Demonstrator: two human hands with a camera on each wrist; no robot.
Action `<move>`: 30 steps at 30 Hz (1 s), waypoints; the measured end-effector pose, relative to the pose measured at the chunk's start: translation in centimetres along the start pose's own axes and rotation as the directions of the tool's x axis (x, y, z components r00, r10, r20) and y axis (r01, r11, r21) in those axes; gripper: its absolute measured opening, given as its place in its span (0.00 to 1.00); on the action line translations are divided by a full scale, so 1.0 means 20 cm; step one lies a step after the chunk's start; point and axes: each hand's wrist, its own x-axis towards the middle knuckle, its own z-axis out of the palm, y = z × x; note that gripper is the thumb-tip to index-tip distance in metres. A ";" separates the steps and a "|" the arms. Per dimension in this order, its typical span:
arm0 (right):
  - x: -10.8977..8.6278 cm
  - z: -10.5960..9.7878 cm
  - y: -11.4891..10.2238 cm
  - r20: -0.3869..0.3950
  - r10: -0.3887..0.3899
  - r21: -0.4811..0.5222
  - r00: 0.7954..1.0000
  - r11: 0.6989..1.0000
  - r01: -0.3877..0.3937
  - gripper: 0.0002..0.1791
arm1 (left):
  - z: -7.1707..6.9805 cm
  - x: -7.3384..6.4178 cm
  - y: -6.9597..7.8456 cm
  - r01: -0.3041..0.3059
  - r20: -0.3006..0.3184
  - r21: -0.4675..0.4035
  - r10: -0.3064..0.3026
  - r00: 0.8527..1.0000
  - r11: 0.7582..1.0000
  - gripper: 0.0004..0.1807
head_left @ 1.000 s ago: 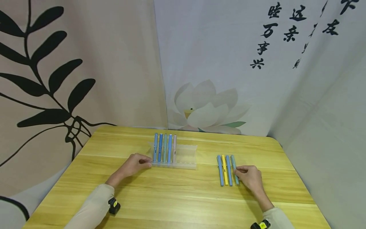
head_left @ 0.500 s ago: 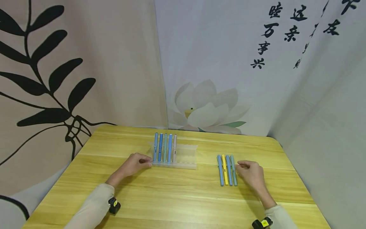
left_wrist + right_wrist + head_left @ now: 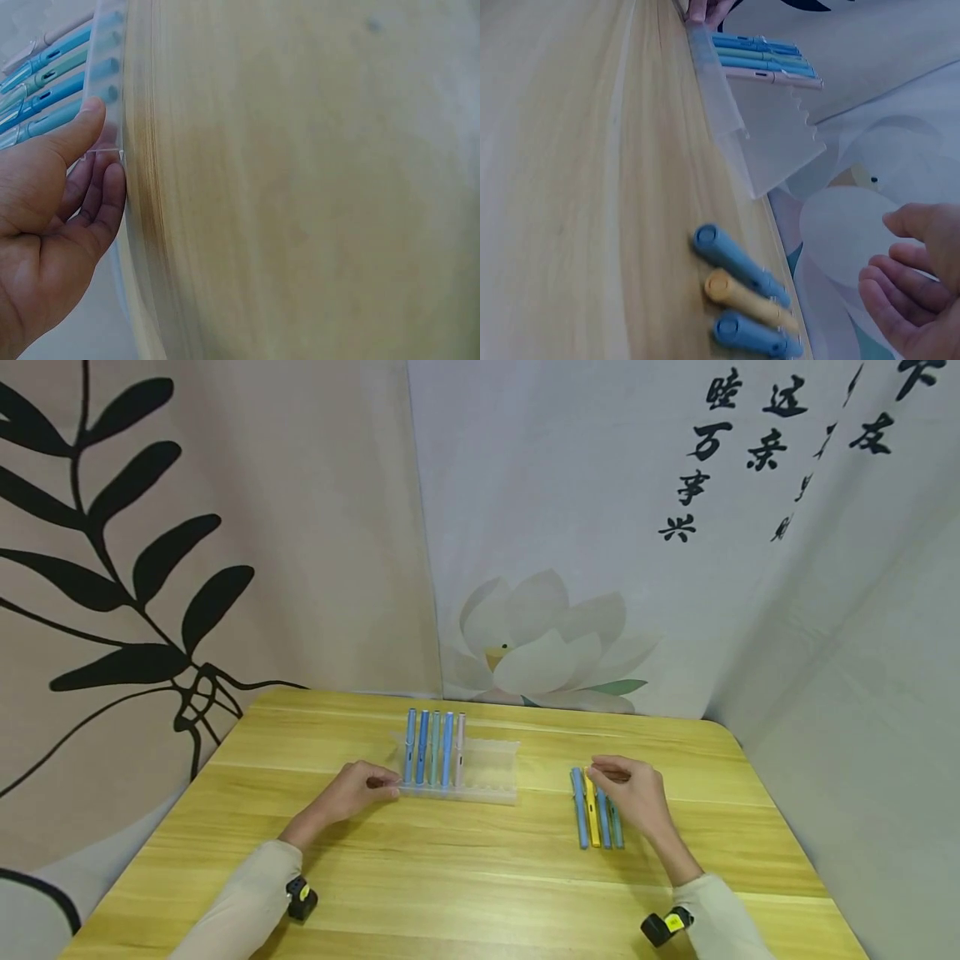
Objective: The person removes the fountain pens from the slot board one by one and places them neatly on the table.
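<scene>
My left hand (image 3: 356,791) pinches the left end of a clear pen rack (image 3: 491,768); in the left wrist view the thumb (image 3: 88,124) presses its edge, other fingers curled behind. Several blue and green pens and a pink pen (image 3: 460,756) stand in the rack's left half. Over a row of loose pens at the right hovers my right hand (image 3: 636,792), fingers loosely bent and holding nothing. That row has a blue pen (image 3: 580,814), a yellow pen (image 3: 593,822), another blue pen (image 3: 605,831) and a green pen (image 3: 617,833), partly hidden by the hand.
The wooden table (image 3: 450,893) carries the rack left of centre and the loose pens to its right. A printed curtain (image 3: 555,485) hangs right behind the table's back edge. Each wrist wears a small black camera (image 3: 302,900).
My right hand has let go of the green pen at the row's right end, risen, and shifted left over the row. The left hand stays at the rack.
</scene>
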 end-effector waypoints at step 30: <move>0.12 0.53 -0.28 0.171 -0.129 0.207 0.977 0.974 0.092 0.14 | 0.00 0.00 0.02 0.013 0.005 -0.010 -0.013 1.000 1.000 0.15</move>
